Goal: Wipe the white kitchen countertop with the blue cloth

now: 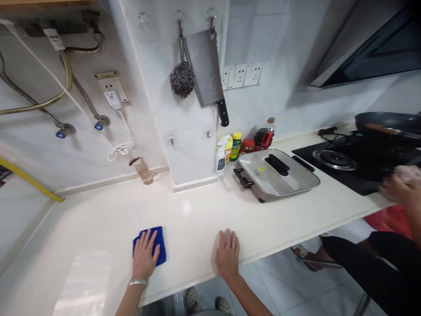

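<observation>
A folded blue cloth (pixel 160 241) lies on the white countertop (pixel 187 219), left of the middle. My left hand (pixel 144 254), with a silver bracelet at its wrist, rests flat on the cloth, fingers spread out. Part of the cloth is hidden under the palm. Near the counter's front edge, my right hand (pixel 227 254) lies palm down on the bare surface, its fingers stretched forward and holding nothing. An electric pan with a lid (pixel 279 175) stands beyond it to the right.
Against the wall are a brown-topped glass cup (pixel 143 170), a white spray bottle (pixel 220 156) and several jars. A cleaver (pixel 205 70) and a steel scrubber (pixel 182 79) hang above. Far right, another person's hands (pixel 403 184) are beside the black stove (pixel 353 175).
</observation>
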Demonstrator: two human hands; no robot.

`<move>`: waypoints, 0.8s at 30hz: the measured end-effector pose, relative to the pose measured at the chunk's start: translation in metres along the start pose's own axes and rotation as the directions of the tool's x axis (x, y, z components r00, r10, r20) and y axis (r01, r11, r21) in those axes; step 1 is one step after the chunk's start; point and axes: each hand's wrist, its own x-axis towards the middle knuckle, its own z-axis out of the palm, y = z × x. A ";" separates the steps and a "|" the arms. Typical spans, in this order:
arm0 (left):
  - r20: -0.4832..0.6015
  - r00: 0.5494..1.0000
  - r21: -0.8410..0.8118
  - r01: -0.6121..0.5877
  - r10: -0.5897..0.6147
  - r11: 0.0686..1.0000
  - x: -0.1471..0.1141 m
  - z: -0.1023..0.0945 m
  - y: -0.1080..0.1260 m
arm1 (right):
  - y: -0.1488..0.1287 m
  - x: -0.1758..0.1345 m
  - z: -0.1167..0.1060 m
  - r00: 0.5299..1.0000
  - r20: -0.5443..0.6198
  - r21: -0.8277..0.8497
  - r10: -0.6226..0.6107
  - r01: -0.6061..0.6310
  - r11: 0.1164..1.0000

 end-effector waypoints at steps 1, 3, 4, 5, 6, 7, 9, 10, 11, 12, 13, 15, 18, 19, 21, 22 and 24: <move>-0.004 0.999 0.005 0.034 -0.034 0.999 0.003 -0.002 -0.010 | 0.004 0.001 -0.003 1.000 0.005 -0.011 -0.020 0.020 1.000; -0.014 0.997 0.013 0.078 -0.078 0.997 0.008 -0.005 -0.024 | 0.016 0.004 -0.009 0.995 0.023 -0.025 -0.096 0.097 0.995; -0.022 0.996 0.017 0.091 -0.090 0.996 0.010 -0.004 -0.028 | 0.024 0.007 -0.012 0.990 0.032 -0.030 -0.138 0.139 0.990; -0.034 0.994 0.023 0.101 -0.100 0.995 0.012 -0.003 -0.029 | 0.035 0.011 -0.015 0.984 0.037 -0.036 -0.174 0.175 0.984; -0.048 0.993 0.032 0.111 -0.110 0.993 0.012 -0.002 -0.028 | 0.046 0.015 -0.018 0.980 0.036 -0.046 -0.198 0.199 0.979; -0.065 0.990 0.043 0.125 -0.122 0.991 0.013 0.000 -0.026 | 0.059 0.019 -0.020 0.978 0.026 -0.059 -0.206 0.207 0.976; -0.102 0.983 0.066 0.162 -0.155 0.985 0.013 0.005 -0.019 | 0.085 0.028 -0.020 0.984 -0.012 -0.088 -0.180 0.178 0.980; -0.119 0.978 0.076 0.180 -0.171 0.981 0.012 0.007 -0.016 | 0.097 0.032 -0.018 0.987 -0.036 -0.095 -0.159 0.155 0.983; -0.131 0.974 0.084 0.195 -0.183 0.977 0.012 0.008 -0.014 | 0.107 0.035 -0.015 0.989 -0.061 -0.095 -0.135 0.129 0.987; -0.140 0.972 0.091 0.203 -0.190 0.975 0.012 0.009 -0.012 | 0.115 0.038 -0.011 0.990 -0.085 -0.088 -0.108 0.100 0.991; -0.147 0.971 0.097 0.207 -0.191 0.974 0.012 0.010 -0.011 | 0.121 0.039 -0.007 0.991 -0.108 -0.079 -0.081 0.073 0.994; -0.154 0.971 0.108 0.202 -0.185 0.973 0.011 0.011 -0.010 | 0.125 0.041 0.002 0.989 -0.147 -0.064 -0.029 0.019 0.998; -0.169 0.969 0.115 0.204 -0.183 0.972 0.009 0.016 -0.011 | 0.120 0.040 0.008 0.986 -0.169 -0.066 0.019 -0.030 0.997; -0.175 0.968 0.113 0.200 -0.178 0.973 0.009 0.019 -0.011 | 0.118 0.040 0.008 0.986 -0.166 -0.068 0.024 -0.035 0.997; -0.191 0.971 0.098 0.164 -0.143 0.982 0.009 0.025 -0.006 | 0.115 0.041 0.006 0.988 -0.155 -0.070 0.029 -0.041 0.997; -0.202 0.973 0.090 0.130 -0.110 0.987 0.009 0.028 -0.001 | 0.114 0.041 0.005 0.988 -0.152 -0.068 0.033 -0.043 0.997; -0.228 0.973 0.079 0.039 -0.020 0.996 0.013 0.035 0.014 | 0.114 0.043 0.002 0.986 -0.160 -0.060 0.036 -0.046 0.997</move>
